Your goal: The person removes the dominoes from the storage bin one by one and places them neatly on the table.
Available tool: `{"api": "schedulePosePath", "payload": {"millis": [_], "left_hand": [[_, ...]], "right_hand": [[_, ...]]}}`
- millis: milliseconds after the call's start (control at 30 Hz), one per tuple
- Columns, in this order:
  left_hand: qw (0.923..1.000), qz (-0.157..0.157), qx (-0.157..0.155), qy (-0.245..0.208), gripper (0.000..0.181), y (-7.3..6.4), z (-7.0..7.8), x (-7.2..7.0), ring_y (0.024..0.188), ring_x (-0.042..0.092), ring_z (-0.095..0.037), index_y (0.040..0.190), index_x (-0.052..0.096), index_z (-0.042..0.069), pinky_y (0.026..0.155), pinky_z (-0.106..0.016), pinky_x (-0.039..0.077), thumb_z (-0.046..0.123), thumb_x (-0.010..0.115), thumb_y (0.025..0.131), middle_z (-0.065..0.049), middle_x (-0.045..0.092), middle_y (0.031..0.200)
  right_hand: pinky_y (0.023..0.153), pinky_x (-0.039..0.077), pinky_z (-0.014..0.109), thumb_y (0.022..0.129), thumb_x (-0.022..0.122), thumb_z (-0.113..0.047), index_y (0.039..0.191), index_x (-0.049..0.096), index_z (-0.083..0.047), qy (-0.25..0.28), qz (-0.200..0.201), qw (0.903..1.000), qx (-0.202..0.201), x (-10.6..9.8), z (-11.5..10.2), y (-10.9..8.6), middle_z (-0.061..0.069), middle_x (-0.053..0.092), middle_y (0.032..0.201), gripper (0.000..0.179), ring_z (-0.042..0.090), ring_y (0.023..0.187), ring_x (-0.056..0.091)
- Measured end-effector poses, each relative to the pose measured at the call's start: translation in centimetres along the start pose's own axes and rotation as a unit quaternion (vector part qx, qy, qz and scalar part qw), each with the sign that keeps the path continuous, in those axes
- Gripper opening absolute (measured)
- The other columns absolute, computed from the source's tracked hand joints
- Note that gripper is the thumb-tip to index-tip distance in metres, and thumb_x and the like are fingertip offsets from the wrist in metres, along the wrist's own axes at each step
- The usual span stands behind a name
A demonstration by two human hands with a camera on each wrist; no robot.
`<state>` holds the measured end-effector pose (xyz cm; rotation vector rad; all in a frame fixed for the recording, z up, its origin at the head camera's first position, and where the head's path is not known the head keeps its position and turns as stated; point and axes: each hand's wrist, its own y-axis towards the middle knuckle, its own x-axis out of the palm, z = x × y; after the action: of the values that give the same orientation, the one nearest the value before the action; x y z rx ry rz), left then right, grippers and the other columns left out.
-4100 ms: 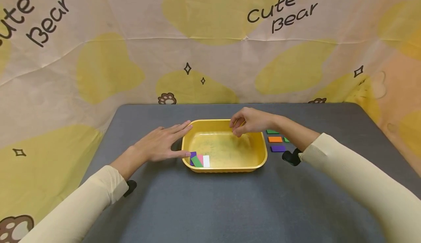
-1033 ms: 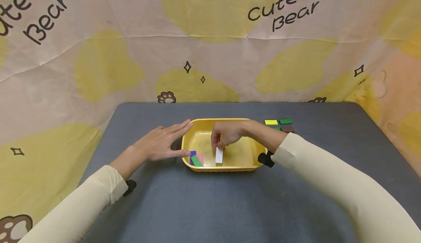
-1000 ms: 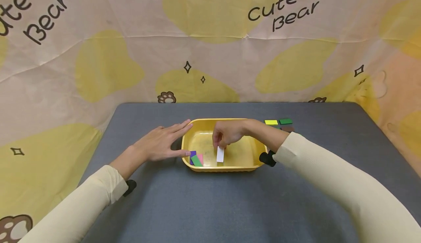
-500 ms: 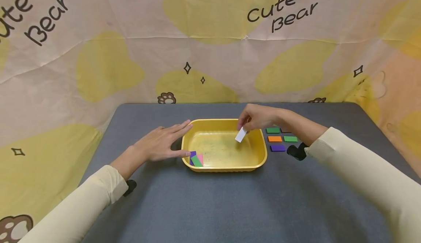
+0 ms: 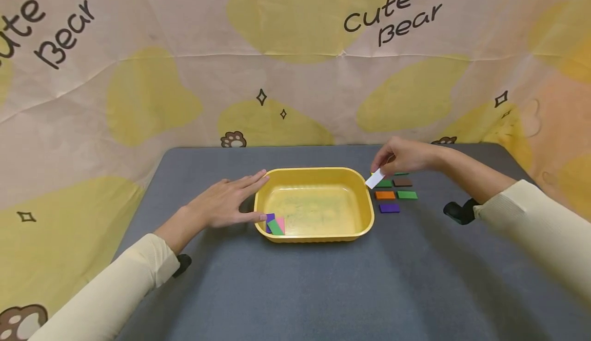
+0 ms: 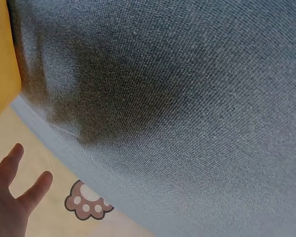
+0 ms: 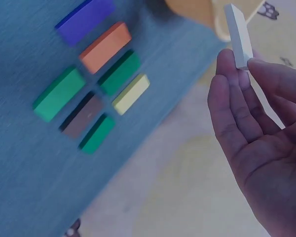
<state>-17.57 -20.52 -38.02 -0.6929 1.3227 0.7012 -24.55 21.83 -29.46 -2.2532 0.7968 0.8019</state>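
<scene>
My right hand (image 5: 406, 155) pinches a white domino-like block (image 5: 375, 179) by one end, thumb against fingers, over the right rim of the yellow tray (image 5: 318, 238). The right wrist view shows the white block (image 7: 239, 35) tilted up from the fingertips. My left hand (image 5: 226, 200) lies with straight fingers along the tray's left rim. Inside the tray's near left corner are a purple block (image 5: 270, 218), a green block (image 5: 275, 227) and a pink block (image 5: 281, 223), overlapping one another. The left wrist view catches only part of the left hand (image 6: 15, 197).
Right of the tray, two columns of blocks lie on the grey table: purple (image 5: 389, 208), orange (image 5: 385, 195), light green (image 5: 407, 195), brown (image 5: 402, 182), dark green (image 5: 383, 183), and a yellow block (image 7: 131, 94) at the far end. A printed cloth (image 5: 295, 74) hangs behind the table.
The right hand has picked the white block from beside the others in the tray, then lifted it and carried it right to the tray's right rim. The left hand has stayed put.
</scene>
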Motion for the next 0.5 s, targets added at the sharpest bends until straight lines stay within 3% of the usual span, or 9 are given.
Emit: {"api": "schedulePosePath", "payload": {"millis": [167,333,500], "left_hand": [[1.0000,-0.006,-0.007,-0.003,0.095,-0.1,0.0,0.0,0.141,0.041,-0.026,0.161,0.017,0.023,0.105,-0.060,0.036,0.078,0.043,0.089,0.003,0.016,0.166],[0.9999,-0.011,-0.011,-0.002,0.095,-0.1,-0.1,0.0,0.143,0.039,-0.024,0.161,0.014,0.025,0.106,-0.059,0.036,0.080,0.040,0.088,0.006,0.014,0.166],[1.0000,-0.004,-0.005,-0.004,0.095,0.0,-0.1,0.1,0.141,0.041,-0.026,0.161,0.017,0.023,0.105,-0.059,0.037,0.079,0.043,0.088,0.004,0.016,0.166]], "right_hand": [[0.078,0.058,0.034,0.092,0.066,0.001,0.106,0.072,0.005,-0.009,0.010,0.9998,0.012,-0.3,1.5,-1.1,0.010,0.072,0.098,0.016,0.023,0.085,0.065],[0.071,0.058,0.030,0.092,0.063,0.005,0.104,0.070,0.008,0.028,0.007,0.9991,0.030,0.2,3.4,-2.2,0.013,0.072,0.096,0.015,0.024,0.082,0.067],[0.077,0.058,0.036,0.092,0.065,0.003,0.107,0.069,0.008,0.047,0.004,0.9974,0.054,0.7,5.3,-3.1,0.012,0.071,0.099,0.017,0.024,0.086,0.066]]}}
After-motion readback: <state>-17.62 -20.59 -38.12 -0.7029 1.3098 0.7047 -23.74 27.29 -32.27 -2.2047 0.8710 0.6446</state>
